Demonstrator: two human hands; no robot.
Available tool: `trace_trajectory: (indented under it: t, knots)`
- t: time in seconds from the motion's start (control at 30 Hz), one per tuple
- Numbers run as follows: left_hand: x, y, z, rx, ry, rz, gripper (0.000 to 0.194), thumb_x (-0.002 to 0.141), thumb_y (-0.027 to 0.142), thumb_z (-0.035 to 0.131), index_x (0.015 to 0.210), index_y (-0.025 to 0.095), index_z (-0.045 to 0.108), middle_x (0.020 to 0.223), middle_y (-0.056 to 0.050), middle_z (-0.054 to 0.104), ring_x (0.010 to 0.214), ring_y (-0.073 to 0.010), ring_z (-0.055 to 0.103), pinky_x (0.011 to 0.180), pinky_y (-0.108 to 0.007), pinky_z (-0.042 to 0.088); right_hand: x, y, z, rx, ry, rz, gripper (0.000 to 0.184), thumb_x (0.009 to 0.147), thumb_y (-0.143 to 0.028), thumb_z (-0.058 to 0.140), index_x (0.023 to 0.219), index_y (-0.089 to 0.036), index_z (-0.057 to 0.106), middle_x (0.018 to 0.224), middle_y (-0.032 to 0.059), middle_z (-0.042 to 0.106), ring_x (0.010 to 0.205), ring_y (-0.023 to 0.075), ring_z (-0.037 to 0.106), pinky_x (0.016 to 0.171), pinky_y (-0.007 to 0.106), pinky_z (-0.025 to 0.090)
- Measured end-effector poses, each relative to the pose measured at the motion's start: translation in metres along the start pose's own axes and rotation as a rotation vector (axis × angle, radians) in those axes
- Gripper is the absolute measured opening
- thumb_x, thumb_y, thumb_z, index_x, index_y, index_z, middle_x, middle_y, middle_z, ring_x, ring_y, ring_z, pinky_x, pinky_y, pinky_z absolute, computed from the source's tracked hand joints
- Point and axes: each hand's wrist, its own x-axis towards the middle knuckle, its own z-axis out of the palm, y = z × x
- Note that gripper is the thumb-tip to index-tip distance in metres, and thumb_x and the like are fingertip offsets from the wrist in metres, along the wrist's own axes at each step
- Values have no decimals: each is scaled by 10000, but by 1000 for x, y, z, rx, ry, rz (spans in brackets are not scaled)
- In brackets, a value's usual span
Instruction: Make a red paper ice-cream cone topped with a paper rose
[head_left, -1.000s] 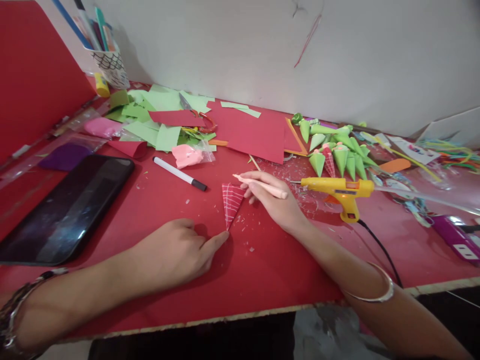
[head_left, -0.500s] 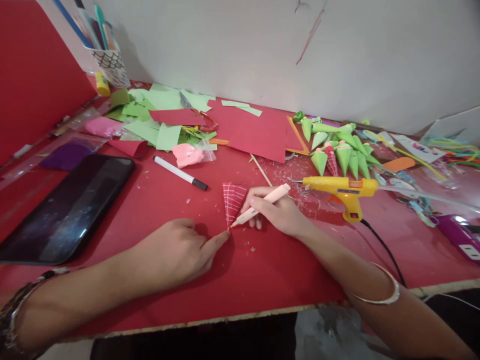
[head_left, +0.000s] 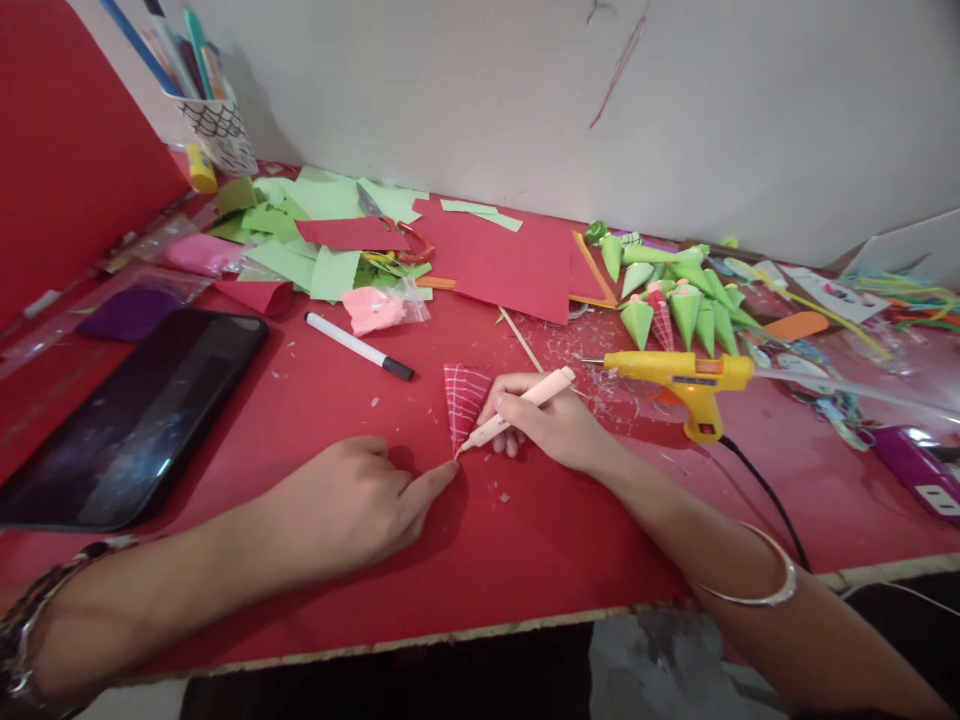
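A red paper cone point(head_left: 463, 395) with white crossing lines lies on the red tabletop, its point towards me. The index finger of my left hand point(head_left: 379, 495) is stretched out and touches the cone's tip, with the other fingers curled below and nothing held in them. In a writing grip, my right hand point(head_left: 544, 420) is closed on a peach-coloured marker point(head_left: 517, 408). The marker's nib rests at or very near the cone's tip, just beside my left fingertip. Some of my right fingers, partly hidden behind the marker, are against the cone's right side.
A yellow glue gun point(head_left: 675, 375) lies right of my right hand, below several green paper cones point(head_left: 684, 310). A black-capped white marker point(head_left: 358, 345), a phone point(head_left: 142, 415) and green paper scraps point(head_left: 292, 255) are on the left. Red paper sheets point(head_left: 502, 265) lie behind.
The marker's nib has shifted slightly towards the cone's tip, with my right hand moving a little with it. My left hand stays in place.
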Motion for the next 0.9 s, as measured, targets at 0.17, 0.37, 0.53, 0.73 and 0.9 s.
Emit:
trace_trajectory:
  t: [0.17,0.37,0.53,0.73,0.9]
  knots:
    - [0,0,1,-2,-21,-6,295,791,112,345,1012,98,541,412,28,521,354,-134,456,421,-275,339,1,-2,0,-10,57,17,237,785,-266,412,637,-142,550,511,-12,564,406,58,498,390,178,388]
    - [-1,0,0,1,0,-3,288,792,123,349,991,100,555,398,30,507,349,-131,448,415,-269,341,3,-2,0,-22,107,-5,232,796,-255,399,641,-147,535,516,-8,561,412,65,490,396,199,356]
    - [1,0,-1,1,11,-12,292,793,130,344,987,105,560,406,29,517,354,-139,455,411,-276,349,4,-1,1,-14,175,-9,214,797,-236,393,627,-158,499,502,-27,540,408,54,470,395,188,345]
    - [2,0,-2,6,-3,-12,301,792,117,332,992,105,557,400,28,515,348,-125,444,414,-260,343,5,3,1,-12,221,5,204,811,-240,397,655,-163,504,522,-25,546,427,53,477,395,183,348]
    - [1,0,-1,6,-4,-12,286,797,133,345,990,108,555,396,30,507,350,-122,443,420,-257,343,8,4,0,-20,267,-12,204,829,-280,401,694,-168,505,556,-26,538,451,50,473,401,177,356]
